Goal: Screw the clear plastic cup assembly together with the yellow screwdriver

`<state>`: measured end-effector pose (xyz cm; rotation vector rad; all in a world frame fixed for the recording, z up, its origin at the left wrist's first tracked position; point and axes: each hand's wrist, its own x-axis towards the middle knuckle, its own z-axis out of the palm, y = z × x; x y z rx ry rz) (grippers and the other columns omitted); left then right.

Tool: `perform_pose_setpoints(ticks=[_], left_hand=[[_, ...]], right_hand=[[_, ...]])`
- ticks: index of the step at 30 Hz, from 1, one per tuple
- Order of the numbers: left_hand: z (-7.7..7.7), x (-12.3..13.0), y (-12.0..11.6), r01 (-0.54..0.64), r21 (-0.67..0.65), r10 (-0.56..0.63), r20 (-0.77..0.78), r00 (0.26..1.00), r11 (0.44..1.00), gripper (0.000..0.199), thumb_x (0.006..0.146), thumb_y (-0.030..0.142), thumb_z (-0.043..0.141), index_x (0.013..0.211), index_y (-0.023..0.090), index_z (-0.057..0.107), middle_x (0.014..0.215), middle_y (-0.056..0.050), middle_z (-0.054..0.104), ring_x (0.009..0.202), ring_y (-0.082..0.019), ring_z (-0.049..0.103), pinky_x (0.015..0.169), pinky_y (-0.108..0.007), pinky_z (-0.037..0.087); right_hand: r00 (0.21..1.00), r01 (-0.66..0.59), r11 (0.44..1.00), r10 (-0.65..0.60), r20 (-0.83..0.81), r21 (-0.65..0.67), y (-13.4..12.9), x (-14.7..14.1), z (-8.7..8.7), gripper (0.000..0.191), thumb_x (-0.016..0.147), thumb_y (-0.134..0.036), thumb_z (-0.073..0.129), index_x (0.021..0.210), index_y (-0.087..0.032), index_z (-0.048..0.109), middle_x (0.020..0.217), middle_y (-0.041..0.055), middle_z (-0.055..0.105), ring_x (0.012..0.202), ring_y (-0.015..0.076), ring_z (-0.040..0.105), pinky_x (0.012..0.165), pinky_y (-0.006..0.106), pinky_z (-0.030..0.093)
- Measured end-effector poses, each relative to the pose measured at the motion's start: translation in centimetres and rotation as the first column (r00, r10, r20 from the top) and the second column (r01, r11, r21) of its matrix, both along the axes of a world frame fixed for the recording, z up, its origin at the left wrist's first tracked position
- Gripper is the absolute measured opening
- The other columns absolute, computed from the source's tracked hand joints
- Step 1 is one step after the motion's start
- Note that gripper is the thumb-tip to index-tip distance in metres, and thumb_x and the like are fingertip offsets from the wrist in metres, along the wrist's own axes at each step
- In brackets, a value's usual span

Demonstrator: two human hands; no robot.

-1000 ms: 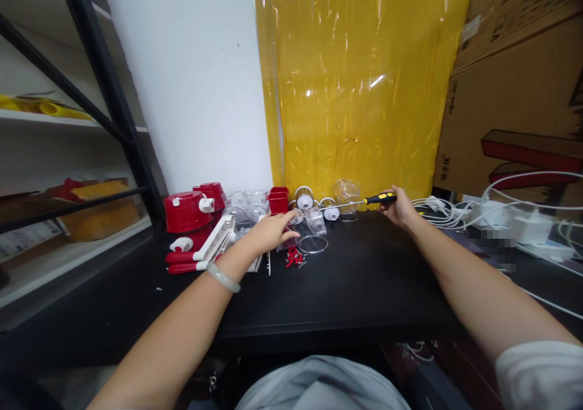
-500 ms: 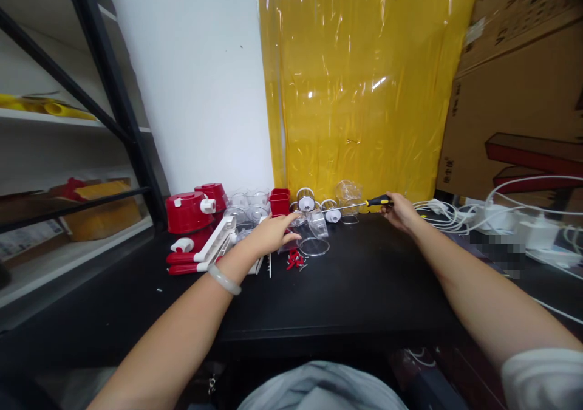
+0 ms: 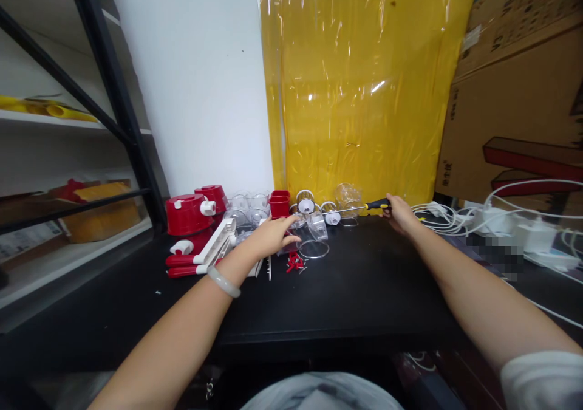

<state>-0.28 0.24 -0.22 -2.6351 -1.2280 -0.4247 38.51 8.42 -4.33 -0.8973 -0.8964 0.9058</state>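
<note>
My right hand (image 3: 398, 213) grips the black and yellow handle of a screwdriver (image 3: 377, 204), whose long shaft points left towards the clear cups. My left hand (image 3: 275, 235) is over the clear parts, thumb and fingers apart, beside a clear cup (image 3: 317, 226); whether it touches one is unclear. Small red pieces (image 3: 295, 261) and screws lie just in front of it, near a clear ring (image 3: 314, 249). Behind are red square containers (image 3: 279, 204) and silver-and-white cylinders (image 3: 305, 201).
Red housings (image 3: 186, 214) and white-and-red handles (image 3: 212, 247) lie at the left of the black table (image 3: 346, 304). White cables and adapters (image 3: 494, 222) are on the right, before a large cardboard box (image 3: 514, 94). A shelf rack (image 3: 102, 51) stands at the left.
Both hands keep nearly the same places, the screwdriver still in my right hand. The view has shifted very slightly.
</note>
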Motion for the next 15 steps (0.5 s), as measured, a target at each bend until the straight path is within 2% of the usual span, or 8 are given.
perform_pose_setpoints(ticks=[3,7,9,12,15], left_hand=[[-0.2,0.0,0.2,-0.001,-0.001,0.001,-0.002,1.000,1.000,0.052,0.098,0.043,0.061,0.142,0.019,0.047,0.129,-0.015,0.067,0.121,-0.032,0.061,0.108,-0.047,0.039],[-0.2,0.0,0.2,0.004,0.013,-0.004,-0.014,1.000,1.000,0.053,0.098,0.043,0.061,0.142,0.019,0.046,0.130,-0.015,0.067,0.121,-0.032,0.061,0.107,-0.045,0.039],[-0.2,0.0,0.2,0.009,0.018,-0.009,-0.018,1.000,1.000,0.053,0.098,0.043,0.061,0.142,0.018,0.046,0.130,-0.015,0.066,0.122,-0.031,0.061,0.107,-0.045,0.040],[-0.1,0.0,0.0,-0.004,0.015,0.005,-0.016,1.000,1.000,0.052,0.098,0.043,0.061,0.141,0.019,0.047,0.130,-0.015,0.067,0.121,-0.032,0.061,0.106,-0.044,0.041],[0.0,0.0,-0.1,-0.010,0.013,0.010,-0.008,1.000,1.000,0.051,0.098,0.043,0.061,0.141,0.020,0.047,0.130,-0.014,0.067,0.120,-0.032,0.062,0.105,-0.045,0.041]], right_hand=[[0.993,0.009,0.998,-0.015,-0.119,-0.056,-0.2,-0.2,0.4,0.015,0.091,-0.018,0.049,0.077,-0.022,0.047,0.050,-0.0063,0.044,0.039,0.0089,0.039,0.044,0.021,0.044],[0.981,-0.039,0.996,0.023,-0.193,-0.077,-0.1,0.0,0.6,0.012,0.087,-0.014,0.048,0.077,-0.021,0.051,0.057,-0.0032,0.052,0.043,0.0099,0.046,0.044,0.021,0.046],[0.982,-0.043,0.997,0.031,-0.186,-0.063,0.1,0.2,0.5,0.013,0.090,-0.020,0.049,0.077,-0.021,0.051,0.058,-0.0026,0.054,0.044,0.0105,0.048,0.045,0.022,0.047],[0.991,-0.031,0.999,0.027,-0.129,-0.029,0.7,0.7,0.1,0.027,0.096,-0.042,0.049,0.076,-0.022,0.051,0.054,-0.0020,0.053,0.042,0.0116,0.047,0.042,0.023,0.045],[0.999,-0.006,0.999,0.007,-0.031,0.037,1.2,1.0,-0.4,0.039,0.092,-0.059,0.054,0.075,-0.024,0.049,0.044,-0.0058,0.042,0.035,0.0104,0.037,0.038,0.023,0.040]])
